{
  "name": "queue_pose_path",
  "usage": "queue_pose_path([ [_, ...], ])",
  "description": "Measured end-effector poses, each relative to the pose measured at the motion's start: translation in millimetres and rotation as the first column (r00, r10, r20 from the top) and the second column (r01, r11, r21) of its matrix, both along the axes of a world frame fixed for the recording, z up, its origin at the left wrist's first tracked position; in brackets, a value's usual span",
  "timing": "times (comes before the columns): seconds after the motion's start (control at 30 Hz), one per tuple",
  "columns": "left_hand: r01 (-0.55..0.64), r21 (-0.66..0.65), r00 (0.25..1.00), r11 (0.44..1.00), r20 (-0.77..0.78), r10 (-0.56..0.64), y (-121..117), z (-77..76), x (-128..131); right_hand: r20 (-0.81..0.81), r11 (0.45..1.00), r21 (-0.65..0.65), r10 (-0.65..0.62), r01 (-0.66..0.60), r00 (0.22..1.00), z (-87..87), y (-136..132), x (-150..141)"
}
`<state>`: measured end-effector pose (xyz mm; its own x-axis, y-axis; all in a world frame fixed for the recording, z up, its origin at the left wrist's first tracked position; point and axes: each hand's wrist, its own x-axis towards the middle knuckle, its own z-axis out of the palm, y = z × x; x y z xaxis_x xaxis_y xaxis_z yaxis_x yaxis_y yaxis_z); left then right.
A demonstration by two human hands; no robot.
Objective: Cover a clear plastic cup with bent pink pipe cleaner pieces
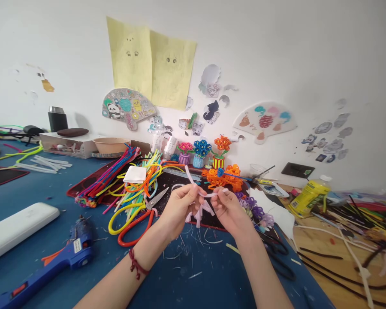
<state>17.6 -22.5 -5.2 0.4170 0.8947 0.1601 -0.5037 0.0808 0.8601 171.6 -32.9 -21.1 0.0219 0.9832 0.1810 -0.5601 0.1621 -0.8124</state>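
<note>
Both my hands are raised over the blue mat [193,274], pinching a pale pink pipe cleaner piece [202,201]. My left hand [180,210] is closed on its left part, with one end sticking up past the fingers. My right hand [228,208] is closed on its right part. Several short pink loops hang below between the two hands. A red string bracelet sits on my left wrist.
A blue glue gun [64,253] lies at the lower left, beside a white case [16,227]. Orange-handled scissors [141,219] and a pile of coloured pipe cleaners [128,180] lie left of my hands. Small pipe-cleaner flower pots [201,154] stand by the wall. Black scissors [276,253] and loose stems lie right.
</note>
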Motion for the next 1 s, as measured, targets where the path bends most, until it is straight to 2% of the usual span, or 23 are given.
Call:
queue_pose_path([
  [0.23,0.220,0.111,0.966,0.969,-0.161,-0.201,-4.2,-4.4,3.0,0.071,0.997,0.065,-0.052,0.047,0.996,0.1,-3.2,2.0],
  [0.43,0.225,0.138,0.948,0.964,-0.259,-0.184,-5.2,-3.1,2.6,0.190,0.992,0.118,-0.063,0.041,0.980,0.9,-5.3,3.5],
  [0.63,0.311,0.160,0.910,0.937,-0.333,-0.246,-2.7,-0.8,-1.3,0.271,0.989,0.144,-0.084,0.046,0.959,5.6,-6.8,0.9],
  [0.8,0.322,0.138,0.917,0.937,-0.292,-0.272,-4.5,2.5,-1.8,0.284,0.988,0.143,-0.089,0.049,0.955,7.3,-7.1,-0.4],
  [1.0,0.308,0.179,0.907,0.934,-0.352,-0.232,-5.3,4.9,-2.3,0.289,0.990,0.119,-0.112,0.080,0.951,5.6,-6.8,0.3],
])
